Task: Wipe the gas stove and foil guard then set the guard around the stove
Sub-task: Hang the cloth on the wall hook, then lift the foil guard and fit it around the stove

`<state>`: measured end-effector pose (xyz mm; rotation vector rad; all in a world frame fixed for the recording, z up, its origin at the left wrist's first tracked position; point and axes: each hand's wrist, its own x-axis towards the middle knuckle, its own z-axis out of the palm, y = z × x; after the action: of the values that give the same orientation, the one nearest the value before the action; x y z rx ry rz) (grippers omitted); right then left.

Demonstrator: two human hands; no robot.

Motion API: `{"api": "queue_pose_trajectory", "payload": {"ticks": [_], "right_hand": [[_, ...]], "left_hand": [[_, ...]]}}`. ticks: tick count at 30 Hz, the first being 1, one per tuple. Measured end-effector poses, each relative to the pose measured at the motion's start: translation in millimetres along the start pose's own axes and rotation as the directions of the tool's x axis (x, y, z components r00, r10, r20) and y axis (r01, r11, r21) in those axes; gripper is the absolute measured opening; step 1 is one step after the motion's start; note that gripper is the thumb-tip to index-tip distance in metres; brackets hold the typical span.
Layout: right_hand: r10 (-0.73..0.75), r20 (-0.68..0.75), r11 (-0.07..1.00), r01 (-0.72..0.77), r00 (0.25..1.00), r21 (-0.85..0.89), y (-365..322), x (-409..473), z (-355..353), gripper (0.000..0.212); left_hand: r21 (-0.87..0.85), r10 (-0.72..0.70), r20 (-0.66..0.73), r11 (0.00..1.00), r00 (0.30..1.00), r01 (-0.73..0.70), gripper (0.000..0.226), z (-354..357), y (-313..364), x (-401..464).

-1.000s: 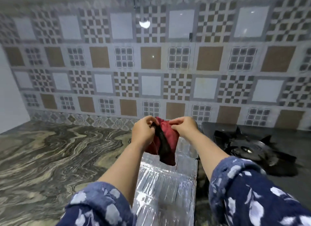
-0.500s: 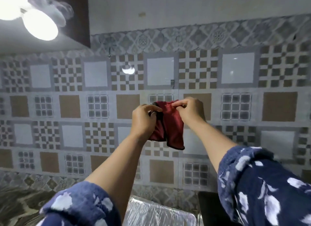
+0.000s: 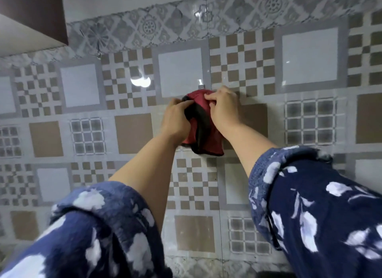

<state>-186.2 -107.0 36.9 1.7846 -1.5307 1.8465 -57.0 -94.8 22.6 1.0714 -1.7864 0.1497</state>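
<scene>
Red cloth (image 3: 203, 130) raised higher, gripped between left hand (image 3: 176, 120), right hand (image 3: 224, 108).

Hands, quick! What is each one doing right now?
Left hand: fingers curled on the red cloth, holding it up by the tiled wall.
Right hand: gripping the top of the same cloth.

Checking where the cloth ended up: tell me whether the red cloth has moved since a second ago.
Yes. The red cloth, held by both hands, went up from just above the foil guard to the small hook on the wall tiles.
</scene>
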Motion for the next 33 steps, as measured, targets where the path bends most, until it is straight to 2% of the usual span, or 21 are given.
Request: {"api": "queue_pose_trajectory", "payload": {"ticks": [4, 6, 8, 12, 14, 16, 18, 20, 24, 30, 33], "right_hand": [[0.003, 0.048, 0.998, -0.006, 0.999, 0.063, -2.2, -21.1, -2.8, 0.028], [0.085, 0.076, 0.988, -0.094, 0.993, 0.125, -1.5, -35.9, -1.9, 0.031], [0.191, 0.09, 0.973, -0.2, 0.978, 0.111, -1.2, -51.8, -2.0, 0.034], [0.263, 0.079, 0.962, -0.256, 0.961, -0.097, 3.2, -89.6, -11.3, 0.03], [0.268, 0.199, 0.942, -0.213, 0.942, -0.259, -3.5, -118.3, -19.9, 0.035], [0.328, 0.335, 0.87, -0.145, 0.883, -0.47, -16.5, -149.8, -29.0, 0.056], [0.404, 0.452, 0.843, -0.131, 0.795, -0.522, -33.8, -181.6, -36.3, 0.045], [0.442, 0.564, 0.855, -0.136, 0.697, -0.501, -52.2, -214.0, -43.5, 0.036], [0.385, 0.748, 0.91, -0.088, 0.541, -0.405, -89.2, -276.2, -50.4, 0.042], [0.361, 0.866, 0.933, -0.145, 0.347, -0.33, -136.0, -369.3, -41.4, 0.04], [0.338, 0.897, 0.94, -0.148, 0.285, -0.307, -152.7, -416.5, -25.3, 0.039]], "left_hand": [[-0.056, -0.033, 0.039, 0.998, 0.999, 0.035, 0.062, 12.6, -7.8, -15.4], [-0.099, -0.052, 0.104, 0.993, 0.993, 0.062, 0.063, 16.7, -8.3, -26.6], [-0.106, -0.084, 0.169, 0.989, 0.982, 0.103, 0.064, 15.0, -11.9, -38.2], [-0.002, -0.149, 0.256, 0.988, 0.955, 0.155, 0.058, -8.2, -17.8, -76.3], [0.073, -0.198, 0.306, 0.98, 0.931, 0.185, 0.052, -25.0, -17.8, -104.8], [0.142, -0.249, 0.414, 0.968, 0.876, 0.208, 0.046, -40.5, -19.1, -136.8], [0.176, -0.301, 0.51, 0.953, 0.806, 0.245, 0.044, -57.3, -23.0, -170.3], [0.205, -0.344, 0.555, 0.939, 0.758, 0.276, 0.044, -76.2, -28.0, -202.5], [0.234, -0.397, 0.603, 0.917, 0.692, 0.322, 0.039, -116.4, -34.7, -269.1], [0.318, -0.494, 0.607, 0.869, 0.623, 0.379, 0.034, -183.9, -56.5, -371.3], [0.374, -0.59, 0.603, 0.803, 0.536, 0.463, 0.034, -215.1, -78.0, -424.4]]}}
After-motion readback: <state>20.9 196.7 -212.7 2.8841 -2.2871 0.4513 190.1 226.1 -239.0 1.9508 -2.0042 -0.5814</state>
